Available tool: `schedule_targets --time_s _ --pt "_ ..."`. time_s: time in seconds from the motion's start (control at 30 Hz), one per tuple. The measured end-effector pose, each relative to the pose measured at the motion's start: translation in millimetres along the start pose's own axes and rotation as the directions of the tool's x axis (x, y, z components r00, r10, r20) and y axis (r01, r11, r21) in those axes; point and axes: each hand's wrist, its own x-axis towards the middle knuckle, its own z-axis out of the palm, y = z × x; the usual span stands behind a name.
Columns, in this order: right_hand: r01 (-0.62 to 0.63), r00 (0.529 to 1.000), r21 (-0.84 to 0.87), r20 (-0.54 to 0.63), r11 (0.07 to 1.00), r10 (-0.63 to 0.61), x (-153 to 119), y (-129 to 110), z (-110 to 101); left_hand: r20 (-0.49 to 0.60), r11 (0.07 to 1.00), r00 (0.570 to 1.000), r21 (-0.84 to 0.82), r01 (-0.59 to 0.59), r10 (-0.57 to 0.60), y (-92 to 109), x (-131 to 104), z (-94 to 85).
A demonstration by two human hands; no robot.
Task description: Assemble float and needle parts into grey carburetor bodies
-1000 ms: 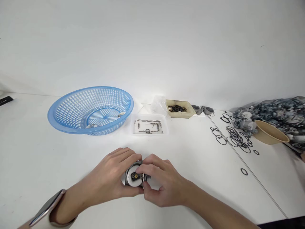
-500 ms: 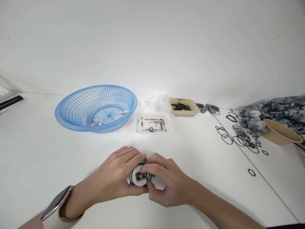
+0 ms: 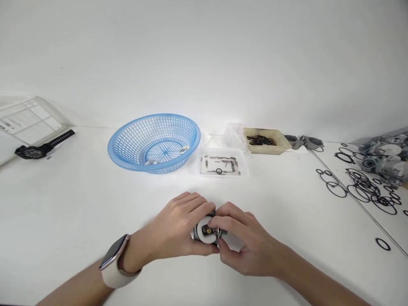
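Note:
A small round metal part (image 3: pixel 204 231) with a white disc and a brass centre sits between both hands, low in the middle. Wrapped round its left side is my left hand (image 3: pixel 181 229), thumb below and fingers above. My right hand (image 3: pixel 247 240) pinches at the part's right edge, where a thin metal piece shows between finger and thumb; whether the fingertips grip that piece or the part's body is hard to tell. Beyond the hands lies a clear tray (image 3: pixel 244 169) with small pins and a black ring.
A blue basket (image 3: pixel 114 153) stands back left, holding small white pieces. Farther right are a yellowish box (image 3: pixel 280 148) of black rings, plastic wrap (image 3: pixel 234 137), grey metal parts (image 3: pixel 310 142), scattered black rings (image 3: pixel 363 187) and a metal heap (image 3: pixel 389 163). A black watch (image 3: pixel 33 152) lies left.
The view has turned to the left, so everything sits farther right and the whole black watch now shows. Both hands keep nearly the same hold on the metal part.

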Motion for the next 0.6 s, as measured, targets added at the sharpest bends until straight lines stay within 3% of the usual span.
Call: schedule_targets --time_s 0.6 --pt "-0.005 1.000 0.018 -0.022 1.000 0.005 -0.2 1.0 -0.7 0.025 1.000 1.000 -0.003 -0.019 0.019 2.4 -1.5 0.6"
